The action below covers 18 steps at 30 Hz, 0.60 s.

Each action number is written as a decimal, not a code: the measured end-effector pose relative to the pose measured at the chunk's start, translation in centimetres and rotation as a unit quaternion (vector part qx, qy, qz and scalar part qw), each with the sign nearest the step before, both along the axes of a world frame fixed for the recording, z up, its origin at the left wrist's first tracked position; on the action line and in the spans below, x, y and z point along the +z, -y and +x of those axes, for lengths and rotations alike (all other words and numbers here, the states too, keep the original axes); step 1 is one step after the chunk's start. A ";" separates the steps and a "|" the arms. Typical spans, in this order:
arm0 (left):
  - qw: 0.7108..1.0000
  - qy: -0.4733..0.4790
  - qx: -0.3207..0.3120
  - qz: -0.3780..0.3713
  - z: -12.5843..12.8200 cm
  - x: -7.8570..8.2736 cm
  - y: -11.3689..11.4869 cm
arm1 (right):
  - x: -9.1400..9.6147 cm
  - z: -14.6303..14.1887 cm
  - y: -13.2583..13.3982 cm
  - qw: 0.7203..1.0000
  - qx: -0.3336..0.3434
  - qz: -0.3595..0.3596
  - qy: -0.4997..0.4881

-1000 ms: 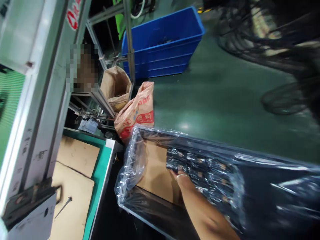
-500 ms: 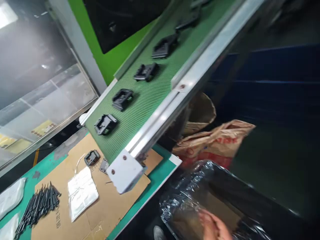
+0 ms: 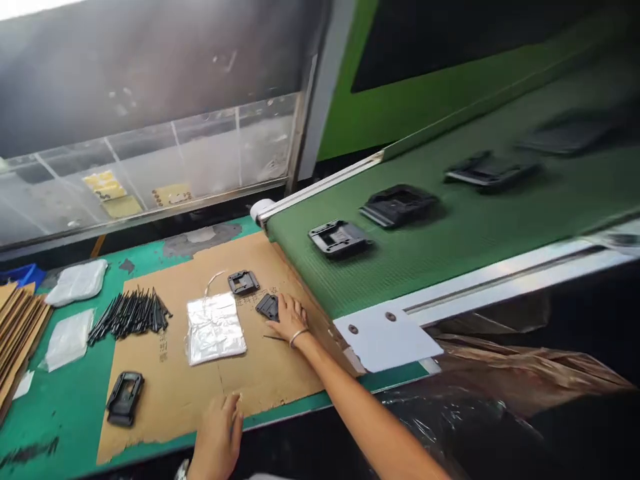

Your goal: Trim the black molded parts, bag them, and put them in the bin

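My right hand (image 3: 289, 319), a bangle on its wrist, lies on a cardboard sheet (image 3: 165, 393) with its fingertips against a small black plastic part (image 3: 268, 307). Nearby sit a black plastic housing (image 3: 243, 282) and a silver foil bag (image 3: 215, 328). My left hand (image 3: 217, 433) rests at the sheet's front edge, holding nothing. A second black housing (image 3: 125, 398) lies to its left. Further left is a heap of thin black pins (image 3: 131, 316). Black moulded parts (image 3: 340, 238) ride in a row on a green conveyor belt (image 3: 450, 227).
A white metal bracket (image 3: 385, 337) juts from the belt's aluminium side rail (image 3: 500, 280). Clear plastic bags (image 3: 67, 339) and stacked cardboard pieces (image 3: 15, 340) lie on the green bench mat (image 3: 40, 413). A plastic-lined crate (image 3: 450, 427) sits below at lower right.
The view has swung from the plastic-lined crate to the bench and belt. My right hand has moved from the crate onto the cardboard, and my left hand has come into view.
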<state>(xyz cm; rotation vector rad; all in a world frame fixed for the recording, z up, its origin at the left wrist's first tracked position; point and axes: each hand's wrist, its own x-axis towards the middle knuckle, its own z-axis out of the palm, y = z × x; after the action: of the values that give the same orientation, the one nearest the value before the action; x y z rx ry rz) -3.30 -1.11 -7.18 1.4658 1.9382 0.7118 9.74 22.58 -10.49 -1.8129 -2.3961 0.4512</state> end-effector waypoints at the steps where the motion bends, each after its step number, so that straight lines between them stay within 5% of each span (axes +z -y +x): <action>1: 0.996 -0.086 -0.035 0.011 -0.4 0.8 -0.5 | -0.3 -0.6 -0.4 1.000 0.010 -0.016 0.013; 6: 0.956 -0.272 -0.106 0.030 -2.1 2.8 -3.2 | -1.2 -1.7 -0.5 0.996 0.083 -0.020 0.026; 10: 0.948 -0.276 -0.113 0.109 -2.6 2.1 -4.1 | 0.0 -1.1 3.2 0.960 0.271 0.026 -0.070; 14: 0.967 -0.156 -0.133 0.153 -3.2 1.8 -4.8 | 1.8 -1.6 8.6 0.882 0.446 0.035 -0.147; 18: 0.987 0.076 -0.056 0.128 -4.2 2.2 -5.2 | 3.4 -2.5 11.2 0.857 0.479 0.027 -0.188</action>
<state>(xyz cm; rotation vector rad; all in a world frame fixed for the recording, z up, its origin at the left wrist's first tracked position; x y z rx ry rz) -7.47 4.07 -4.95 1.6067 1.6819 1.0196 7.24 11.35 -7.07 -0.3028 -2.7622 0.7008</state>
